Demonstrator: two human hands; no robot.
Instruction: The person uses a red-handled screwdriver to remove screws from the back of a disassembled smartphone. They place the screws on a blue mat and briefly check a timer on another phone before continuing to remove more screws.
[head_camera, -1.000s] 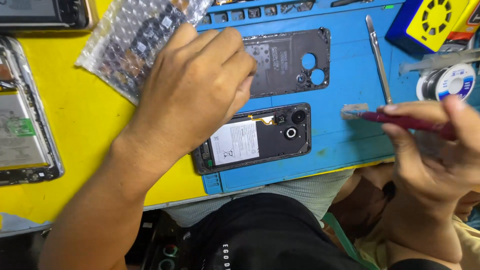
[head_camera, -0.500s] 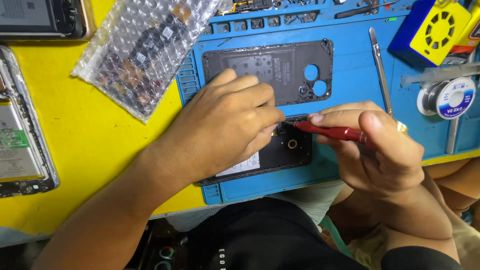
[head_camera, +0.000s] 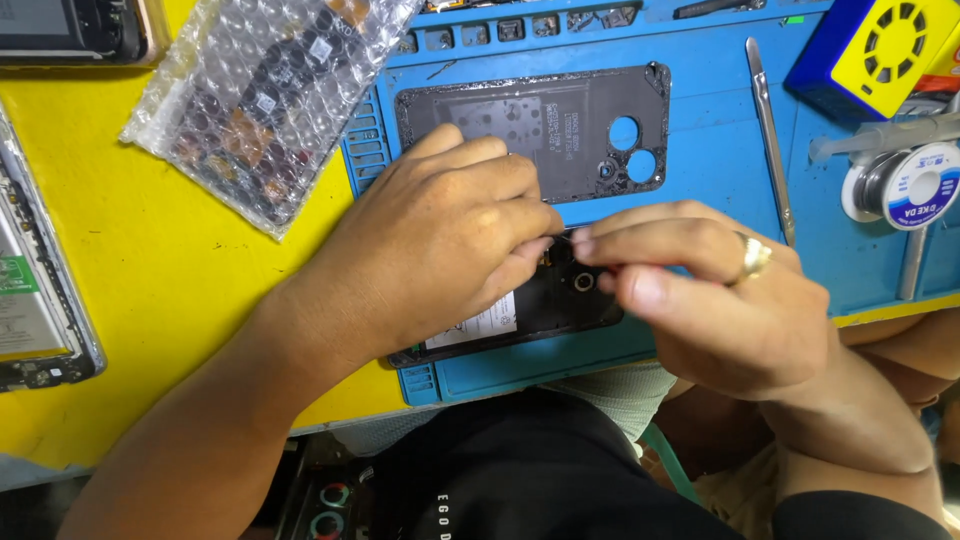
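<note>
Your left hand (head_camera: 445, 245) lies flat over the open phone (head_camera: 545, 305) on the blue mat (head_camera: 700, 170), pinning it. Your right hand (head_camera: 715, 295) is pinched at the phone's camera end; whatever it grips is hidden.

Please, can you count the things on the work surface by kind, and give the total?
Opened phones or phone frames: 3 (under the hands; left edge; top left)
Removed back covers: 1
Bubble-wrap bags: 1
Metal pry tools: 1
Solder spools: 1
Blue-and-yellow boxes: 1
Total: 8
</note>
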